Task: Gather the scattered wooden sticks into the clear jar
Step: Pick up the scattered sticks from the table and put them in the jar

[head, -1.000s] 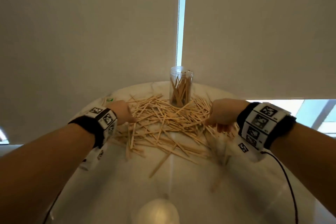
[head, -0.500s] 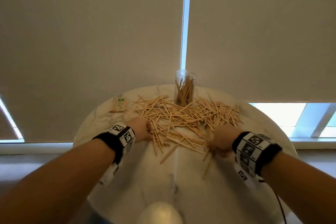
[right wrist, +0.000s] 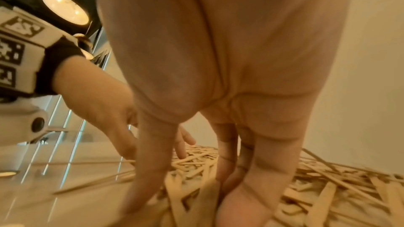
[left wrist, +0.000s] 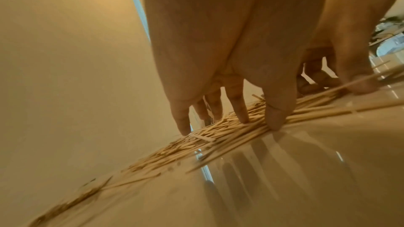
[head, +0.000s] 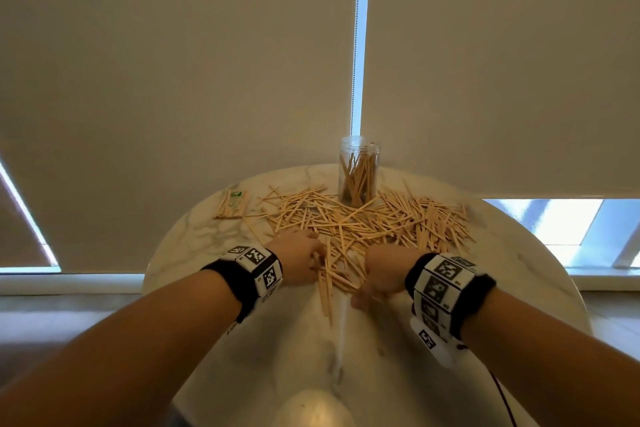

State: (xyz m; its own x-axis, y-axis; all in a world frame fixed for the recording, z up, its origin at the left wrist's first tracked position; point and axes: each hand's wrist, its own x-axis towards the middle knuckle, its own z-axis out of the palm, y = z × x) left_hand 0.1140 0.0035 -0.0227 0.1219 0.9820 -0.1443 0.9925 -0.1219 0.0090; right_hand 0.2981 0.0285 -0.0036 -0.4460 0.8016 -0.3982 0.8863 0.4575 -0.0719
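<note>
A clear jar (head: 359, 166) stands upright at the far side of the round marble table (head: 346, 357), with several wooden sticks in it. A wide pile of loose sticks (head: 374, 218) lies in front of it. My left hand (head: 311, 260) is at the pile's near left edge, and its straight fingertips (left wrist: 242, 120) press on the sticks (left wrist: 218, 137). My right hand (head: 367, 288) is close beside it on the right. Its thumb and fingers (right wrist: 240, 179) point down into the sticks (right wrist: 328, 187) and are spread apart. Between the hands lies a small bunch of sticks.
A small bundle of sticks with a green label (head: 232, 204) lies at the table's far left. A pale rounded object (head: 311, 409) sits at the bottom edge of the head view. Roller blinds hang right behind the table. The near half of the tabletop is bare marble.
Both hands have drawn toward me and toward each other, dragging sticks from the pile's sides to its near middle. The jar has not moved.
</note>
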